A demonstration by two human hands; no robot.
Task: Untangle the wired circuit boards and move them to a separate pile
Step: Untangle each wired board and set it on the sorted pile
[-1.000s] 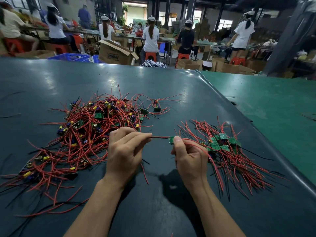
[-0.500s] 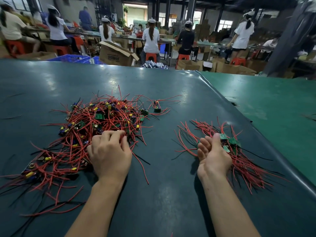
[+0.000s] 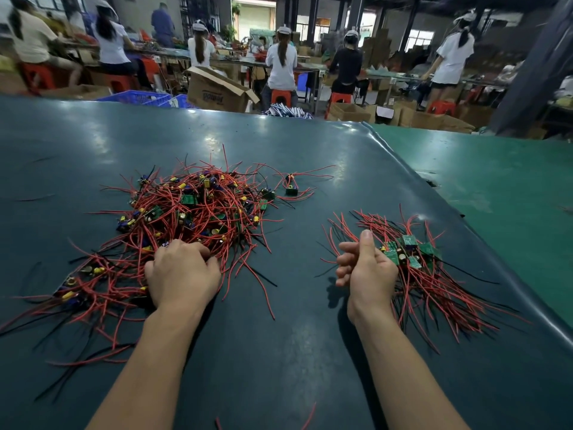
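A tangled pile of wired circuit boards [image 3: 198, 212], red and black wires with green boards and yellow parts, lies at the left on the dark mat [image 3: 285, 361]. My left hand [image 3: 183, 274] rests on its near edge, fingers curled down into the red wires, fingertips buried. A separate pile of boards [image 3: 434, 274] with its wires fanned towards me lies at the right. My right hand [image 3: 366, 268] hovers just left of that pile, thumb up, fingers loosely curled and holding nothing. One lone board [image 3: 291, 190] sits just right of the tangle's far side.
The mat's raised right edge [image 3: 465, 225] borders a lighter green table [image 3: 502, 181]. Loose wire scraps lie near me on the mat [image 3: 310, 414]. Beyond the far edge stand a cardboard box [image 3: 217, 91], blue crates [image 3: 139, 97] and seated workers.
A second ago both hands held one board and its wire between them. The right hand has since let it go at the right pile; the left hand has gone back into the tangle.
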